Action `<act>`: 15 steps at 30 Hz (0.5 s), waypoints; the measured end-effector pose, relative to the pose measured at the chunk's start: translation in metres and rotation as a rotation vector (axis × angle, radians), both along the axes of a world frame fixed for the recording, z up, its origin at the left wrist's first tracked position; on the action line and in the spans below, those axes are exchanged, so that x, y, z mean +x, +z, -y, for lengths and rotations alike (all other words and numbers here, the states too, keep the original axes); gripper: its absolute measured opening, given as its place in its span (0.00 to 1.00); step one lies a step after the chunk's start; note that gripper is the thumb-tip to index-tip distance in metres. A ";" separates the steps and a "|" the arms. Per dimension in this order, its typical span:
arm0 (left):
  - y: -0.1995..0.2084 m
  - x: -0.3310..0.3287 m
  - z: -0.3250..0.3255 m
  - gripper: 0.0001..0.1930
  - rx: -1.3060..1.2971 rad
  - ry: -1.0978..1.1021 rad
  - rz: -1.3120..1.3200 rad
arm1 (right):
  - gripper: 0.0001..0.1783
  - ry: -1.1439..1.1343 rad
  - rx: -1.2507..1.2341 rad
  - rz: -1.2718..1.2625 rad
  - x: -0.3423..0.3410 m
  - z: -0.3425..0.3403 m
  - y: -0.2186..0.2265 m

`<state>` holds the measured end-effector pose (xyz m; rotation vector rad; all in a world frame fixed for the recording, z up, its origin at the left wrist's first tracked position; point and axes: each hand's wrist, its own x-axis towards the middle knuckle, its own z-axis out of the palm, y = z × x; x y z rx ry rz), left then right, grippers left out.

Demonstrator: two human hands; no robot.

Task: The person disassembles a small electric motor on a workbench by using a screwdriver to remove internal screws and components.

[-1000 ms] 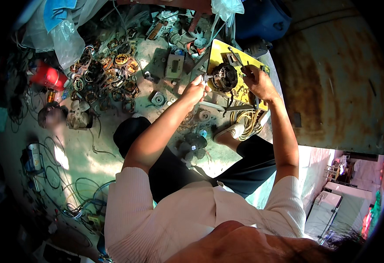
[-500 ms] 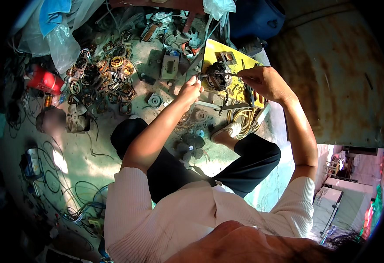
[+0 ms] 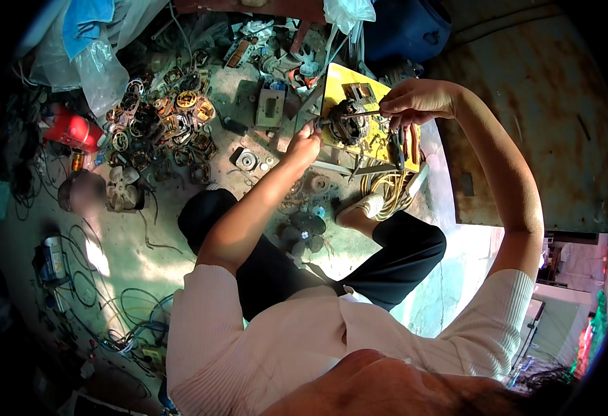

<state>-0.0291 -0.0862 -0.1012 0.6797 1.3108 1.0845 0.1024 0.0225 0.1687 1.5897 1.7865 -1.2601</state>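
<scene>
A dark round motor part with wire windings [image 3: 347, 128] lies on a small yellow-topped table [image 3: 336, 78] ahead of me. Close against its left side is my left hand [image 3: 305, 145], closed with its fingers around something too small to make out. My right hand [image 3: 422, 102], raised at the table's right edge, pinches a slim rod-shaped tool [image 3: 367, 114]. The tool points left, its far end over the motor part; whether it touches the windings I cannot tell. Beside the motor part sits a squarish metal piece [image 3: 361, 92]. Dark-handled pliers [image 3: 398, 154] lie toward the table's near right corner.
Piled motor cores and coils [image 3: 168, 114] cover the floor at the left, near a red container [image 3: 73, 130]. A coiled yellow hose [image 3: 385, 188] lies beneath the table by my foot. A rusty metal panel [image 3: 526, 125] stands at the right, a blue barrel [image 3: 408, 31] behind.
My right hand has risen and turned, its elbow swinging outward to the right, still gripping the slim tool. My left hand stays by the motor part with hardly any movement.
</scene>
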 end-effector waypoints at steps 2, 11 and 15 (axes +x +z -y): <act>-0.009 0.003 -0.004 0.22 0.045 0.011 -0.103 | 0.13 -0.064 -0.120 0.073 -0.003 -0.013 0.003; -0.030 0.008 -0.005 0.25 0.113 0.068 -0.235 | 0.09 -0.113 -0.027 0.129 -0.004 -0.008 -0.010; -0.006 0.008 0.002 0.24 0.143 0.059 -0.285 | 0.11 0.057 0.127 0.143 -0.003 0.003 -0.008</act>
